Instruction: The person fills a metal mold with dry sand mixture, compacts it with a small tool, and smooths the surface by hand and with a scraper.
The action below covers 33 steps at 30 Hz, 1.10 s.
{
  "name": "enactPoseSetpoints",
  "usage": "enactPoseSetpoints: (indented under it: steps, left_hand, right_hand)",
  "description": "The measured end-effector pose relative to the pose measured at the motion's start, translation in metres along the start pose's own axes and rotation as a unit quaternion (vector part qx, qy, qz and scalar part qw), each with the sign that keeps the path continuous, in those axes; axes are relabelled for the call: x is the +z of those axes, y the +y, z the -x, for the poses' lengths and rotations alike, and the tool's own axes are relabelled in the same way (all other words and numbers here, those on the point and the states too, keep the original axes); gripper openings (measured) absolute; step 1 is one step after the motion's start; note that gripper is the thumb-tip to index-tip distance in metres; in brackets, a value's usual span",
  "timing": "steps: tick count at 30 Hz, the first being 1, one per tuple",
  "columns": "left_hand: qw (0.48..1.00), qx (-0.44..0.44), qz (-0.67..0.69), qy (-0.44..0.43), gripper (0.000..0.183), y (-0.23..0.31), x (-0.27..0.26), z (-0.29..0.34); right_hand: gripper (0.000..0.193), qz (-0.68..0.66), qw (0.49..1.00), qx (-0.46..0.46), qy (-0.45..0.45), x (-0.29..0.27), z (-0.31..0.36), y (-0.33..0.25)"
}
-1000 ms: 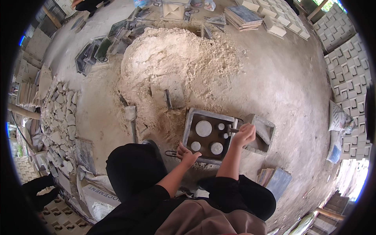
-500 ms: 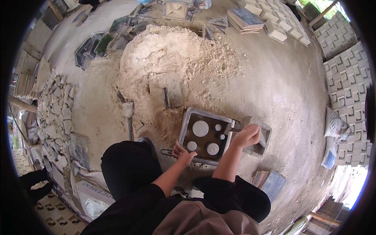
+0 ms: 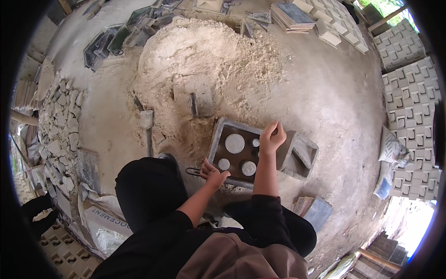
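Observation:
A square metal mould lies on the floor in front of me, with a brown surface inside and several pale round discs, including a large disc. My left hand grips the mould's near-left edge, thumb stretched to the right, close to a looped wire handle. Above the mould's right side is my right hand, closed in a fist; what it holds, if anything, is hidden. Just right of the mould sits a grey open box with a slanted slab in it.
Beyond the mould rises a heap of pale sand, with a flat trowel-like tool at its near side. A hammer-like tool lies left. Broken stones line the left; stacked pale blocks stand right. Boards lie by my right knee.
My right fist has moved left and away from me, from beside the grey box to above the mould. My left hand stays at the mould's edge. The whole view has shifted slightly.

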State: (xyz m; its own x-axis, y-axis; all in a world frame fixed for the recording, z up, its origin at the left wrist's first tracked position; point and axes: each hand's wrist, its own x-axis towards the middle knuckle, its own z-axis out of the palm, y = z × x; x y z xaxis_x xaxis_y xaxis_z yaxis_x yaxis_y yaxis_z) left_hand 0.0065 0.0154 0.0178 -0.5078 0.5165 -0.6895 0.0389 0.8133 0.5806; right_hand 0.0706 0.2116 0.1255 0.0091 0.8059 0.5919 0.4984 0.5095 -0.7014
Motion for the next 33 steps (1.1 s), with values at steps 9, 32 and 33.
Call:
enactPoseSetpoints:
  steps: [9,32,33]
  left_hand:
    - [1.000,0.002,0.015,0.001,0.111,-0.005,0.004,-0.004]
    - [1.000,-0.019,0.019,0.014,0.108,-0.004,-0.007,-0.004]
    - [1.000,-0.018,0.021,0.009,0.107,-0.003,-0.004,0.000]
  right_hand:
    - [0.035,-0.124,0.961,0.214,0.122,-0.029,-0.018,0.013]
    - [0.032,-0.150,0.960,0.162,0.174,-0.045,0.003,-0.017]
    - [0.033,-0.133,0.962,0.166,0.169,-0.047,0.012,-0.007]
